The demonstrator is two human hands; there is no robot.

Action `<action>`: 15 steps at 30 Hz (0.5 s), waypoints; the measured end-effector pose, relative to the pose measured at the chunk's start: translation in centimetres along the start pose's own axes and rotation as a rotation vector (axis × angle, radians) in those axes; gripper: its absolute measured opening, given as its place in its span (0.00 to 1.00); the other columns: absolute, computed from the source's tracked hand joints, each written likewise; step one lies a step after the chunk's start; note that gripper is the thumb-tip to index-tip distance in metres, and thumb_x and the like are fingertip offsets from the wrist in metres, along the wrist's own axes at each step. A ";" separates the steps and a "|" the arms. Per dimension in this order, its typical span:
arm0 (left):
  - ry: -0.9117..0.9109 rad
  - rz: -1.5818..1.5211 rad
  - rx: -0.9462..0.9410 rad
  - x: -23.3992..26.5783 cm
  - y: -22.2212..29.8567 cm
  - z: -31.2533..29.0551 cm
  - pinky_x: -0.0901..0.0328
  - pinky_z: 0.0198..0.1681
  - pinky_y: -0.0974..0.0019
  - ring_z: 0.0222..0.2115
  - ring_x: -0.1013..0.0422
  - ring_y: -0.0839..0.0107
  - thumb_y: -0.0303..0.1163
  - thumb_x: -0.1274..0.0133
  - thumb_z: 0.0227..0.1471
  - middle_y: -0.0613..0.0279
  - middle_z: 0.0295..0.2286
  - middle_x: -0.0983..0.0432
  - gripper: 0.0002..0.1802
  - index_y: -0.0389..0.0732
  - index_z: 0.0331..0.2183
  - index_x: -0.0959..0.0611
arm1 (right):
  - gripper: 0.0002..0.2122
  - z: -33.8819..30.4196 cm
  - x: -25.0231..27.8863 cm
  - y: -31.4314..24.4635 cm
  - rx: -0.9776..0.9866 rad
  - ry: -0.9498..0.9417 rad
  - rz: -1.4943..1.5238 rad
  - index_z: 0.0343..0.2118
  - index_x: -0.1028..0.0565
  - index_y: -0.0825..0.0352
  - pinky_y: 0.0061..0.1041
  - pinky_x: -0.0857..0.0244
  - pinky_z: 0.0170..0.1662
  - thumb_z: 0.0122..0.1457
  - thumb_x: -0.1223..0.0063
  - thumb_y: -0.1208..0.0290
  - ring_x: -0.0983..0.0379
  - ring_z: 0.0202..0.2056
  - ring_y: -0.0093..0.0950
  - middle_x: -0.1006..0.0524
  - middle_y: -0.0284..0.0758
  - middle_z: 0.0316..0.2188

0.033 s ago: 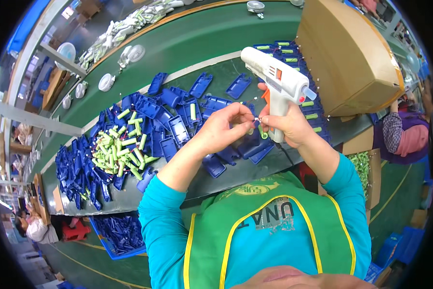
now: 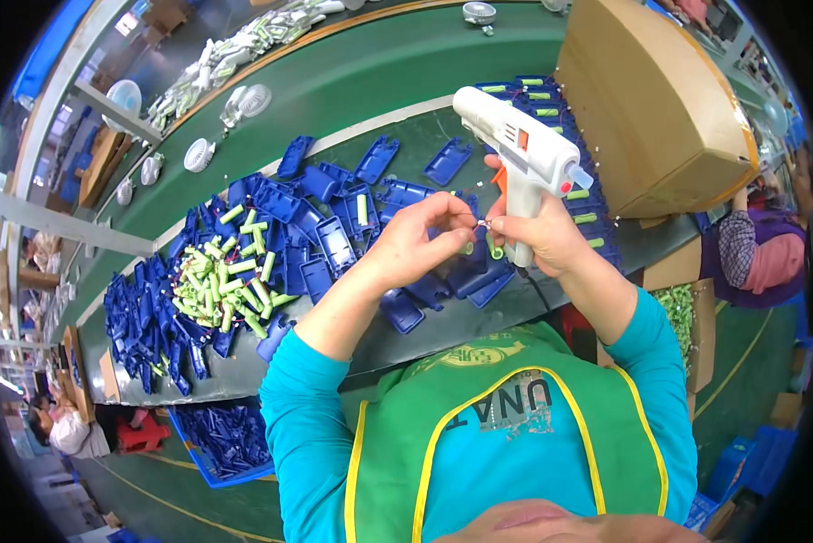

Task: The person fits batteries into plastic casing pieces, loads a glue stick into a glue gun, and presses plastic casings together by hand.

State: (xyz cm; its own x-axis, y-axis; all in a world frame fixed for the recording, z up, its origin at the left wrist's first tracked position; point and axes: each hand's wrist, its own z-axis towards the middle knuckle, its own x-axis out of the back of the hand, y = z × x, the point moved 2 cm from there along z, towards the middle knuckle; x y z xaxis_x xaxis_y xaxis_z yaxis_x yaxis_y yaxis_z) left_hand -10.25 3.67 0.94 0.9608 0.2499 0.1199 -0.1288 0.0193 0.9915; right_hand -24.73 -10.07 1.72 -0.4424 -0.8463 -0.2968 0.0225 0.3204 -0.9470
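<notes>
My right hand (image 2: 544, 237) grips a white glue gun (image 2: 520, 149) with an orange trigger, nozzle pointing up and left, and its fingertips also pinch a thin wire (image 2: 481, 222). My left hand (image 2: 417, 240) pinches the other end of that wire, fingertips nearly touching the right hand's. A green battery cell (image 2: 495, 251) hangs just under the fingers. Both hands hover above blue plastic housings (image 2: 443, 285) on the green table (image 2: 370, 81).
A heap of green battery cells (image 2: 230, 281) lies on more blue housings at the left. A cardboard box (image 2: 660, 100) stands at the right. Small white fans (image 2: 198, 154) sit beyond. A blue bin (image 2: 225, 439) of housings is below the table. Another person (image 2: 755, 249) sits at the right.
</notes>
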 end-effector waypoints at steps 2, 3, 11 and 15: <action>-0.019 -0.018 -0.020 0.1 0.6 0.1 0.33 0.38 0.69 0.34 0.28 0.77 0.33 0.42 0.53 0.67 0.29 0.22 0.10 0.37 0.33 0.21 | 0.34 0.0 0.0 0.1 0.035 0.017 -0.021 0.61 0.41 0.65 0.22 0.31 0.30 0.49 0.41 0.82 0.27 0.28 0.22 0.26 0.34 0.30; -0.022 0.116 0.026 -0.1 1.2 0.1 0.33 0.39 0.69 0.34 0.27 0.77 0.33 0.41 0.53 0.67 0.28 0.22 0.09 0.38 0.33 0.21 | 0.34 0.0 0.0 0.2 0.032 0.017 -0.019 0.61 0.41 0.65 0.22 0.31 0.30 0.49 0.41 0.82 0.27 0.28 0.22 0.26 0.34 0.30; 0.031 0.907 -0.861 -1.5 1.9 0.4 0.41 0.27 0.62 0.23 0.31 0.66 0.28 0.40 0.41 0.67 0.20 0.30 0.06 0.44 0.27 0.19 | 0.35 0.1 0.7 -0.3 -0.067 -0.035 0.108 0.61 0.39 0.65 0.22 0.32 0.30 0.47 0.40 0.79 0.27 0.27 0.21 0.25 0.33 0.28; 0.047 0.864 -0.818 -1.8 2.0 0.3 0.41 0.22 0.63 0.20 0.32 0.65 0.26 0.39 0.40 0.66 0.20 0.30 0.08 0.44 0.28 0.19 | 0.34 0.1 1.0 0.0 -0.088 -0.035 0.137 0.59 0.37 0.66 0.21 0.34 0.28 0.46 0.38 0.78 0.28 0.26 0.21 0.26 0.32 0.28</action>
State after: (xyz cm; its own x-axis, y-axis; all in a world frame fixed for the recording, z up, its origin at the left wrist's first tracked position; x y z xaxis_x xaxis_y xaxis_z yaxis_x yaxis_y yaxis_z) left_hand -12.21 2.97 2.76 0.4707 0.5190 0.7135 -0.8641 0.4346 0.2540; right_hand -25.06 -10.93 1.43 -0.4095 -0.8058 -0.4277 0.0015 0.4682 -0.8836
